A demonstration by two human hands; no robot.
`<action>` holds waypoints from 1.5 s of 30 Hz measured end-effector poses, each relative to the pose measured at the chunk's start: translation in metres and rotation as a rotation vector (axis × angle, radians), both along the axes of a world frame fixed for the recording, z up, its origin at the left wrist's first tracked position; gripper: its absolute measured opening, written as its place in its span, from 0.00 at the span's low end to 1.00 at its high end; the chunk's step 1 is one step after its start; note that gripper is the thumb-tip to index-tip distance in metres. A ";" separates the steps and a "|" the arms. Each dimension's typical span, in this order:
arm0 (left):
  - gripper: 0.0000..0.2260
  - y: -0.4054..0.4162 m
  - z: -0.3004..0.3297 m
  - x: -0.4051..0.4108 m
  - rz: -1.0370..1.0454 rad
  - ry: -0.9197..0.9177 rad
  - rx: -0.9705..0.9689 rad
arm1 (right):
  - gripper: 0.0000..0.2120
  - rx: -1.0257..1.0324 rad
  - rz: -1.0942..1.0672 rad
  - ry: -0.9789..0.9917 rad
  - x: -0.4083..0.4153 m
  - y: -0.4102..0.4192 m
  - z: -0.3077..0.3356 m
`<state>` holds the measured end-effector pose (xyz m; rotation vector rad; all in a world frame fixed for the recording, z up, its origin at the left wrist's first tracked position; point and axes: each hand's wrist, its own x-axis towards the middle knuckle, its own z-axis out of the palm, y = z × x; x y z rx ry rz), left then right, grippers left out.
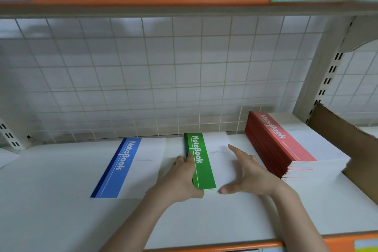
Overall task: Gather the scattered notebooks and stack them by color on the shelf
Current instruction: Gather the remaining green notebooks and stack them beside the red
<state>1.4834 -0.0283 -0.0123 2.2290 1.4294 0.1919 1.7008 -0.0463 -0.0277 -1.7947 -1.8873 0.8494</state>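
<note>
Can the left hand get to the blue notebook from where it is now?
Probably yes. The left hand rests at the green notebook's spine, and only bare shelf and the blue notebook's own white cover lie between.
</note>
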 end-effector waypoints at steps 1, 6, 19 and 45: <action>0.40 0.001 0.001 -0.001 0.000 -0.016 -0.017 | 0.60 0.000 0.001 -0.001 0.000 -0.001 0.002; 0.39 0.002 0.004 -0.012 0.007 -0.138 -0.082 | 0.47 0.026 -0.029 -0.016 -0.007 -0.005 0.013; 0.22 -0.013 0.018 -0.106 0.249 -0.164 0.144 | 0.20 0.328 0.166 -0.196 -0.111 0.007 0.039; 0.17 -0.150 0.026 -0.424 0.714 -0.093 0.187 | 0.18 0.376 0.763 -0.105 -0.460 -0.039 0.029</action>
